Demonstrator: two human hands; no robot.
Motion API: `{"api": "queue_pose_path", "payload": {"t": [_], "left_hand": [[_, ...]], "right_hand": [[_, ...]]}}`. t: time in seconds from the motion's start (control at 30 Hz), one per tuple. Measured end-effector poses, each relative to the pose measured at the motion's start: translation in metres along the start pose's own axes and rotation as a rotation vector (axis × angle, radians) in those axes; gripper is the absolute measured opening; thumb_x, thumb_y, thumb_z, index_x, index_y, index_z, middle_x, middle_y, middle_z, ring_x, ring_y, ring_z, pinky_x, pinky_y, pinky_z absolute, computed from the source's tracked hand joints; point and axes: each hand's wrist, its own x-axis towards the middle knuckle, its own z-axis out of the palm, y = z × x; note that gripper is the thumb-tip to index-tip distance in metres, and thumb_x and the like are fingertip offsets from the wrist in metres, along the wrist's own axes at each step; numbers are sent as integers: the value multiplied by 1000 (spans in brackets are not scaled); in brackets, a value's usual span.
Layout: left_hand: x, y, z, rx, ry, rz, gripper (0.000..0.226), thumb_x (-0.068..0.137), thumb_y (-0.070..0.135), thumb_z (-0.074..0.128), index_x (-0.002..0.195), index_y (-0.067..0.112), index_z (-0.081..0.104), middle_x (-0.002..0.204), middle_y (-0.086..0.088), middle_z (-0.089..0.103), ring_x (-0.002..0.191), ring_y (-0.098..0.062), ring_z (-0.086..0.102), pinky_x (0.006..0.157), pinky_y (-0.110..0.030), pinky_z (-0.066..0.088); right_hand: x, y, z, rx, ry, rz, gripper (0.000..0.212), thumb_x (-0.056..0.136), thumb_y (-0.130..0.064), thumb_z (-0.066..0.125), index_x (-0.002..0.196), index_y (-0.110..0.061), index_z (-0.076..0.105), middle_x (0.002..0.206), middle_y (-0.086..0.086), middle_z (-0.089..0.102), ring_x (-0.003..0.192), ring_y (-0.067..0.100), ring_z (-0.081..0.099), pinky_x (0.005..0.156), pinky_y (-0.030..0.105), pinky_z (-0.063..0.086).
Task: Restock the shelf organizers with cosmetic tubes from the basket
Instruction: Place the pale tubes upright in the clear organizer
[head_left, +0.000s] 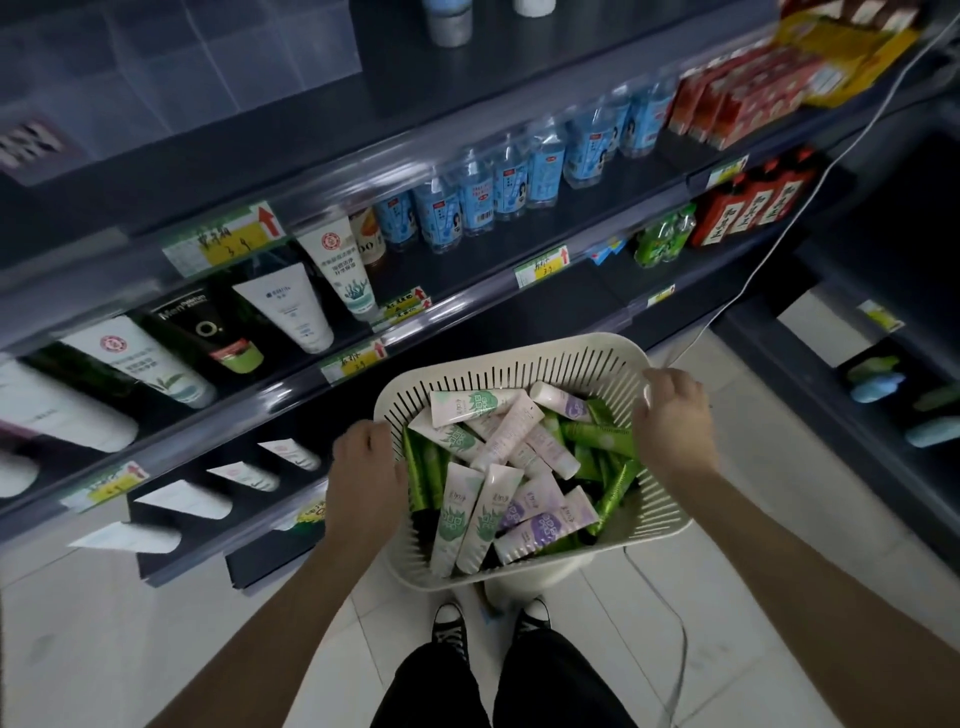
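Observation:
A white slotted basket hangs in front of me, above the floor. It is full of cosmetic tubes: white ones with green or purple prints and several plain green ones. My left hand grips the basket's left rim. My right hand grips the right rim, fingers curled over the edge. Dark shelf organizers with a few white tubes lying in them sit on the lowest shelf at the left.
Face-wash tubes stand on the middle shelf at the left. Blue-labelled bottles and red boxes fill the shelf above. A white cable runs down the right side. My shoes stand on a tiled floor.

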Motion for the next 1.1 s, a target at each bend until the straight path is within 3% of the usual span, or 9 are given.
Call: {"api": "queue_pose_path", "payload": {"t": [0.07,0.17,0.3,0.4,0.57,0.73,0.9,1.03,1.1], "left_hand": [[2,8,-3,-49,8,171,27,77,-2,66,103,-3,59,104,-20,57,92,-37,54,76,-43,51],[10,22,1,-124,-143,217,19,87,6,57,104,1,61,107,-14,57,96,-31,57,78,-39,51],[27,33,15,-126,-332,151,26,94,16,48,118,9,57,120,-7,55,104,-24,55,86,-36,46],[37,31,28,-122,-436,132,26,94,16,47,118,10,57,117,-8,59,102,-22,56,85,-36,47],[41,22,49,-98,-620,143,28,91,18,53,119,13,56,116,-5,59,102,-21,56,80,-31,44],[39,26,45,-103,-556,57,9,90,16,58,97,11,62,97,-5,63,85,-18,56,70,-28,41],[44,26,12,-272,-540,30,4,84,6,63,84,10,63,83,-2,59,79,-17,54,58,-22,35],[57,32,-31,-402,-444,11,14,82,1,65,76,12,58,73,7,53,70,-11,52,56,-16,35],[62,37,-53,-421,-378,30,16,81,2,66,74,13,58,72,7,55,68,-9,52,54,-12,37]], "right_hand": [[-11,-22,1,28,-17,-133,26,84,0,58,109,3,65,114,22,61,101,38,56,88,37,46],[-22,-49,20,153,-346,-163,23,90,-6,56,110,-6,67,116,14,61,90,19,60,75,18,42],[-31,-71,51,238,-647,-39,29,94,-14,52,121,-10,62,125,7,62,113,21,57,93,30,46],[-36,-80,68,169,-761,-16,26,94,-16,51,116,-10,64,120,6,64,107,21,58,86,28,44],[-38,-83,80,195,-738,62,20,92,-17,53,101,-5,66,104,8,65,97,23,59,84,33,48],[-40,-90,74,428,-789,95,12,86,-12,63,75,-15,60,89,6,63,85,24,60,81,42,52],[-28,-103,41,536,-753,-40,14,93,-11,57,79,-13,56,81,-1,58,79,18,56,67,25,46],[-7,-113,4,575,-646,-92,16,94,-10,55,79,-13,55,77,-5,55,74,13,54,64,26,48],[3,-120,-14,603,-584,-98,14,93,-7,55,79,-11,57,78,0,57,75,17,56,67,36,56]]}}
